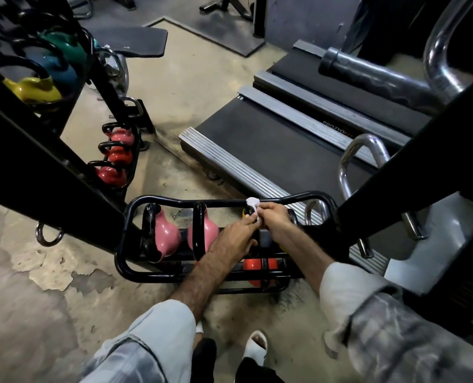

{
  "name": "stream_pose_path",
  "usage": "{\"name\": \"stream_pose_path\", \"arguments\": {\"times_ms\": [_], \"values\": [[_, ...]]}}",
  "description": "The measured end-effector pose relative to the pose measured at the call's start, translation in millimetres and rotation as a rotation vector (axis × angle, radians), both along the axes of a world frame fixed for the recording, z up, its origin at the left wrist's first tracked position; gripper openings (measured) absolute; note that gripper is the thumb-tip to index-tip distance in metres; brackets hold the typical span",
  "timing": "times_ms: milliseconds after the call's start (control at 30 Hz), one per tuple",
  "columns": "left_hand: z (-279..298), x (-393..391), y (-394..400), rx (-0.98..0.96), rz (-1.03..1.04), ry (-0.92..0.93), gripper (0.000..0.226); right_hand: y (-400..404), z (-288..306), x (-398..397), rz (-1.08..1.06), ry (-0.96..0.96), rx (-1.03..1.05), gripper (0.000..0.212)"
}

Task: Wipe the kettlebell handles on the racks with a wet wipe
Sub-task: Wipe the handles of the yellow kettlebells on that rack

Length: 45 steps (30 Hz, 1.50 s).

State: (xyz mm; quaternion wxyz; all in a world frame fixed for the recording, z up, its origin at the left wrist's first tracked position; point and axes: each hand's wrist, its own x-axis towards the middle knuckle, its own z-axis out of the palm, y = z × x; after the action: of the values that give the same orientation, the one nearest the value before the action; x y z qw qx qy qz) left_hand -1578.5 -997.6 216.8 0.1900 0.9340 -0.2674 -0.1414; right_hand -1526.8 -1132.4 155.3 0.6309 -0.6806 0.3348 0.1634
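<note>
A low black rack (135, 205) in front of me holds two pink kettlebells (166, 236) with black handles (149, 217), and a red one (253, 265) on a lower tier. A third kettlebell, yellow at its edge (244, 213), is mostly hidden behind my hands. My right hand (274, 214) pinches a white wet wipe (253, 202) against the top of that kettlebell's black handle. My left hand (238, 236) reaches to the same handle, its fingertips touching the wipe; its grip is hidden.
A taller black rack on the left carries red kettlebells (116, 154) low down and yellow (32, 89), blue and green ones higher. Treadmill decks (271, 150) lie ahead right. A thick black upright (412, 189) stands at right. Cracked concrete floor (50, 272) surrounds the rack.
</note>
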Motion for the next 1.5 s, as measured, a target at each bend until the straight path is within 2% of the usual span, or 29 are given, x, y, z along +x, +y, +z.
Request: {"name": "stream_pose_path", "arguments": {"times_ms": [100,200,267,367,433,500,633,800,933,1133,1267,1300,1400,1500], "values": [[1,-1,0,-0.005,0.002,-0.004,0.057,0,13,-14,-0.019,-0.030,0.089,0.015],[1,-4,0,-0.006,0.006,-0.024,0.056,4,22,-11,-0.133,-0.022,0.237,0.019],[0,-7,-1,0.016,-0.015,-0.043,0.054,10,30,-8,-0.220,0.058,0.334,0.028],[0,-11,-1,0.014,-0.013,-0.043,0.050,16,28,-15,-0.136,0.222,0.565,0.046],[-1,-11,-1,-0.005,-0.006,-0.038,0.048,14,24,-23,-0.158,0.258,0.644,0.046],[-1,-10,-1,-0.008,0.001,-0.033,0.047,12,23,-24,-0.183,0.251,0.647,0.039],[-6,-7,1,0.008,0.030,-0.023,0.046,16,21,-17,-0.242,0.221,0.655,0.042],[-4,-5,0,-0.005,0.017,-0.040,0.047,12,22,-26,-0.221,0.181,0.630,0.035],[-7,-7,-2,-0.032,0.024,-0.055,0.046,3,25,-31,-0.183,0.142,0.491,0.025],[-9,-7,0,-0.043,0.032,-0.071,0.048,10,39,-16,-0.148,0.200,0.469,0.035],[-10,-7,1,-0.112,0.066,-0.072,0.045,7,28,-28,-0.155,0.084,0.361,0.020],[-10,-8,1,-0.149,0.085,-0.069,0.045,6,24,-33,-0.122,0.028,0.269,0.017],[-13,-7,4,-0.279,0.180,-0.029,0.047,1,23,-49,0.031,-0.181,-0.220,0.015],[-16,-1,6,-0.491,0.357,0.008,0.035,1,33,-60,0.189,-0.396,-0.457,0.018]]}}
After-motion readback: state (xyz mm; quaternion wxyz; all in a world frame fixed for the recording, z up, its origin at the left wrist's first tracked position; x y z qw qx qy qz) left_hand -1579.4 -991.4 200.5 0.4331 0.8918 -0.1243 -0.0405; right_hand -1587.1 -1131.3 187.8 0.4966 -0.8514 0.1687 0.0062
